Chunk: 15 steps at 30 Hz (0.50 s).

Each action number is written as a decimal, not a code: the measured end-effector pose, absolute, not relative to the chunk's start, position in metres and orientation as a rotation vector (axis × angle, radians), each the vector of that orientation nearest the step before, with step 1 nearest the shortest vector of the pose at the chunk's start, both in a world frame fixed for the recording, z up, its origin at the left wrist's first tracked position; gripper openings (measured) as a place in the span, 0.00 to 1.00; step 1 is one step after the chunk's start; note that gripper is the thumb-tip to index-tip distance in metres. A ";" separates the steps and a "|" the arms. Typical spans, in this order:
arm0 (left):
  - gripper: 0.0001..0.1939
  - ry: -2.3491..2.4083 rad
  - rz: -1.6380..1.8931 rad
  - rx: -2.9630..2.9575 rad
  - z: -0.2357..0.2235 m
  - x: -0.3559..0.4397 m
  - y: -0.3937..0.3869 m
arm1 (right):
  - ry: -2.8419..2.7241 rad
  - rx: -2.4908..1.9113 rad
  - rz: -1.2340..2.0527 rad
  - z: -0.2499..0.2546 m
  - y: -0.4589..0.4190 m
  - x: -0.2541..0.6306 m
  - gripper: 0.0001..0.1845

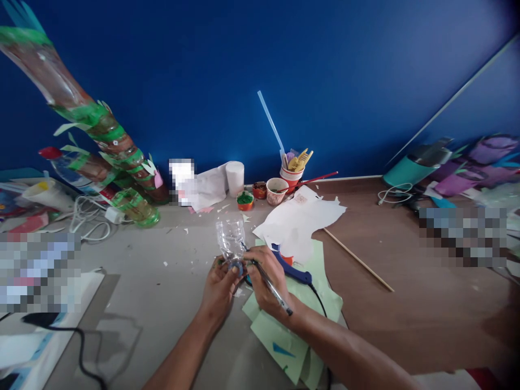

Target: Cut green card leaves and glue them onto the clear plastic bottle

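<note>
Bottle (231, 234) long axis points away, cap (235, 267) end nearest; L hand (219, 284), closer, pinches that end; R hand (266, 273), bottle's R side, pinches pen (272, 287), tip nr bottle.

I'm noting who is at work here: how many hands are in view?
2. The left hand holds a clear plastic bottle piece by its narrow end; the right hand, just beside it, holds a pen. Some fingers are partly hidden.
</note>
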State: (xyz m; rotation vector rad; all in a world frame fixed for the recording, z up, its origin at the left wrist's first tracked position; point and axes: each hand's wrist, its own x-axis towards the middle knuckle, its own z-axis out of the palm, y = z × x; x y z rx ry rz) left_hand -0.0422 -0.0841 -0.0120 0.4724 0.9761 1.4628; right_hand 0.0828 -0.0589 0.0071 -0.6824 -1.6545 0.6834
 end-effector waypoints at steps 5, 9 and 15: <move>0.18 0.971 1.475 0.456 -0.011 -0.042 -0.084 | -1.667 -0.674 0.690 0.007 -0.059 0.082 0.15; 0.17 0.958 1.466 0.480 -0.012 -0.042 -0.085 | -1.675 -0.685 0.678 0.008 -0.059 0.083 0.15; 0.18 0.970 1.468 0.478 -0.013 -0.042 -0.084 | -1.672 -0.688 0.670 0.009 -0.058 0.083 0.14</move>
